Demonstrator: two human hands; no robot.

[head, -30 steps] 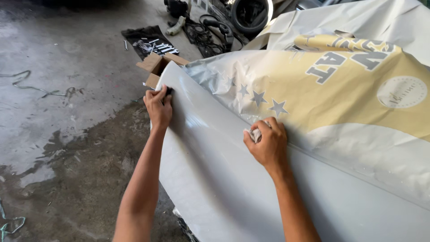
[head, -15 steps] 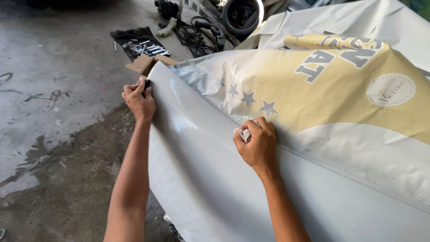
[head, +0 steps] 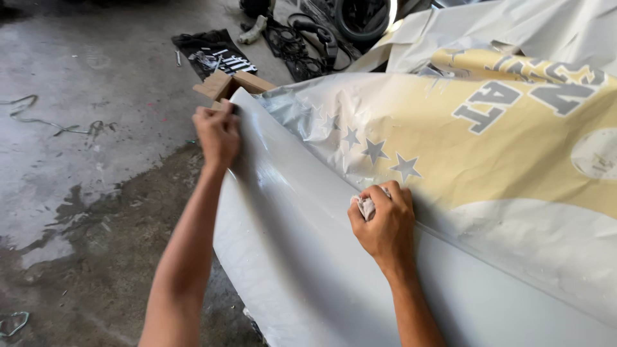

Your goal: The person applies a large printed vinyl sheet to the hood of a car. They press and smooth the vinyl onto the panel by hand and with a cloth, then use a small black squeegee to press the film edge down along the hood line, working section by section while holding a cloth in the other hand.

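Observation:
A large glossy grey panel (head: 308, 257) fills the lower right of the head view, with a printed yellow and white sheet (head: 514, 148) with grey stars draped over its top. My left hand (head: 217, 133) grips the panel's upper left edge. My right hand (head: 384, 218) is closed on a small crumpled white cloth (head: 365, 205) and presses it against the panel just below the sheet's edge.
A wooden block (head: 230, 84) props the panel's corner. Stained concrete floor (head: 83, 167) lies to the left. A black mat with small tools (head: 212, 54), tangled black cables (head: 295, 38) and a tyre (head: 360, 16) lie at the back.
My left hand has slid a little further along the panel's edge toward the corner. My right hand with the cloth has stayed at about the same spot below the stars.

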